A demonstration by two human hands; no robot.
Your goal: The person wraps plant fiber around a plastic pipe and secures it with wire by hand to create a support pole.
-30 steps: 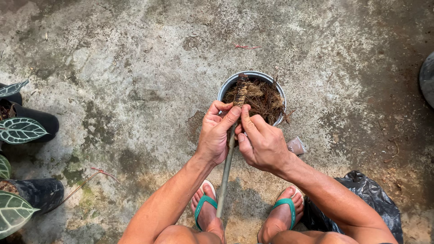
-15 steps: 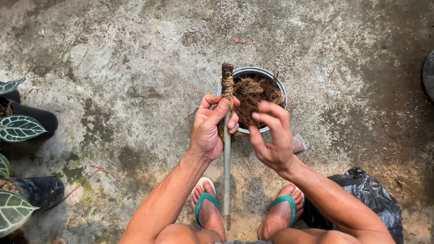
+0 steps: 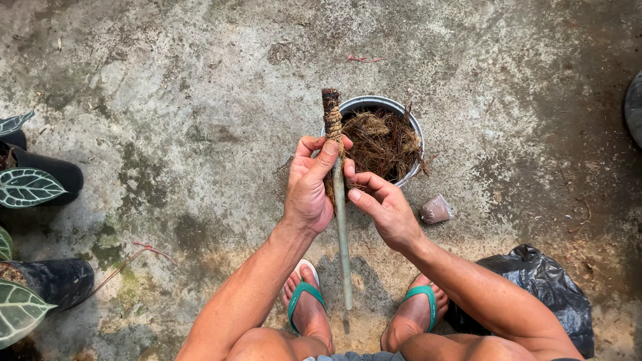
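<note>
My left hand (image 3: 309, 184) grips a thin grey pole (image 3: 342, 227) held upright over the ground. Its top end (image 3: 331, 113) is wrapped in brown coconut fibre. My right hand (image 3: 384, 207) touches the pole from the right, fingers pinching at the fibre near the wrap. Just beyond the hands stands a round grey pot (image 3: 374, 103) filled with loose brown fibre (image 3: 382, 142).
Concrete ground all around. Dark pots with white-veined green leaves (image 3: 30, 187) stand at the left edge. A black plastic bag (image 3: 545, 284) lies at the lower right, a small pinkish pouch (image 3: 436, 210) next to the pot. My feet in green sandals (image 3: 304, 301) are below.
The pole came up out of the pot and now stands beside it on the near side; my right hand moved from open beside the pole to touching it.
</note>
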